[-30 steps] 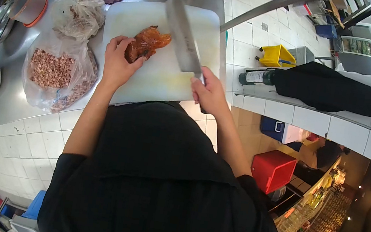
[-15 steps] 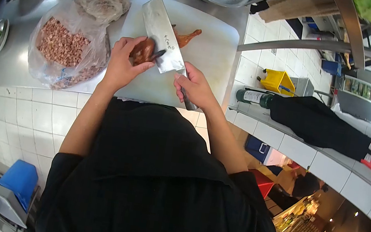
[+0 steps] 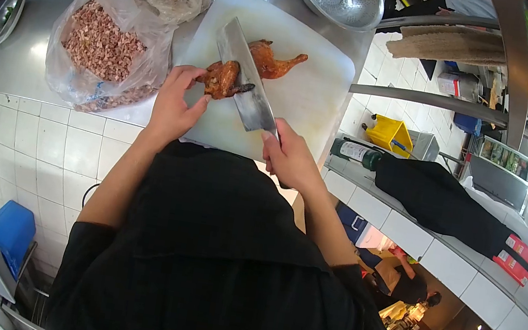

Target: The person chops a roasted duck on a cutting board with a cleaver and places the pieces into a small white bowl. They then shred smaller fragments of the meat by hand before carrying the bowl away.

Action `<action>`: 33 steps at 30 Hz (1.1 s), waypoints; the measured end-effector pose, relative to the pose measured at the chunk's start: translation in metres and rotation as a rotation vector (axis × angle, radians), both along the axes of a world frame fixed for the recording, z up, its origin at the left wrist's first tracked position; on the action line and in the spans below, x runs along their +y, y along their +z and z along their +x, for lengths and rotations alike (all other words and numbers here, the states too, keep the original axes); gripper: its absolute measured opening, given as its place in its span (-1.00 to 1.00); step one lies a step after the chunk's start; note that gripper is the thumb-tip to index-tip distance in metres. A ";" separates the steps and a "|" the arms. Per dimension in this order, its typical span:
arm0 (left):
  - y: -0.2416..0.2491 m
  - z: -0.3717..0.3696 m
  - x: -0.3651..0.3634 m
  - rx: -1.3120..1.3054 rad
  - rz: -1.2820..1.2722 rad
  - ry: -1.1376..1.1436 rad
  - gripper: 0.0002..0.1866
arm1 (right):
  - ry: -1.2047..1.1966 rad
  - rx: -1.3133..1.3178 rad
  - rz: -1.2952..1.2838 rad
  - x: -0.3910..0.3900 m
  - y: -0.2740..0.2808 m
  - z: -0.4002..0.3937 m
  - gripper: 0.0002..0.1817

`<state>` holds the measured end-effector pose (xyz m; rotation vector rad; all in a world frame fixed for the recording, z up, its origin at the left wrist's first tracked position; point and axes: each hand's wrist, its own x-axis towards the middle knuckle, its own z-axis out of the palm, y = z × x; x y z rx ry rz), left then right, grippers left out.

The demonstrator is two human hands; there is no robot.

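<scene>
The head view is showing your left hand (image 3: 176, 103) spreading its thumb and fingers around the near-left end of a small, glossy brown piece of roast poultry with a dark tip (image 3: 222, 80); whether the fingertips are pressing on it, you cannot tell. Your right hand (image 3: 292, 158), at the centre of the frame, is gripping the handle of a broad steel cleaver (image 3: 242, 63), whose blade is slanting between that piece and an orange-brown roast poultry leg piece (image 3: 279, 65). Both pieces are lying on a white cutting board (image 3: 315, 94), upper centre.

You seem to be portioning the poultry; a further cut calls for steadying the small piece and keeping your left fingertips clear of the edge.

Farther out, a clear plastic bag (image 3: 157, 60) is holding pinkish diced bits (image 3: 105, 42) at upper left, while a perforated metal bowl (image 3: 340, 21) is sitting at top centre-right.
</scene>
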<state>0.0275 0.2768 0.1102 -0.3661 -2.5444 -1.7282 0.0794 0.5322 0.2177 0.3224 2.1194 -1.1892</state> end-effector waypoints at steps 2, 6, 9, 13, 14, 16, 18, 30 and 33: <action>0.000 -0.003 0.002 -0.030 -0.053 0.007 -0.47 | 0.072 0.104 0.127 -0.004 0.004 0.006 -0.76; -0.009 -0.011 0.000 -0.031 -0.068 0.005 -0.48 | 0.146 0.222 0.251 -0.011 -0.004 0.013 -0.75; -0.008 -0.017 -0.001 -0.027 -0.063 -0.009 -0.50 | 0.143 0.262 0.311 -0.023 0.016 0.010 -0.72; -0.006 -0.020 -0.003 -0.061 -0.064 -0.032 -0.52 | 0.253 0.215 0.454 -0.036 0.037 0.002 -0.68; -0.006 -0.021 -0.004 -0.069 -0.073 -0.037 -0.52 | 0.282 0.201 0.471 -0.038 0.037 0.001 -0.67; -0.007 -0.022 -0.005 -0.075 -0.063 -0.037 -0.52 | 0.309 0.186 0.501 -0.044 0.028 -0.007 -0.67; -0.008 -0.023 -0.004 -0.077 -0.055 -0.039 -0.52 | 0.332 0.176 0.530 -0.051 0.015 -0.015 -0.68; -0.002 -0.025 -0.009 -0.137 -0.076 -0.060 -0.50 | 0.302 0.358 0.465 -0.053 -0.042 -0.021 -0.65; 0.012 -0.028 -0.017 -0.199 -0.094 -0.089 -0.46 | 0.272 0.462 0.368 -0.054 -0.046 -0.018 -0.64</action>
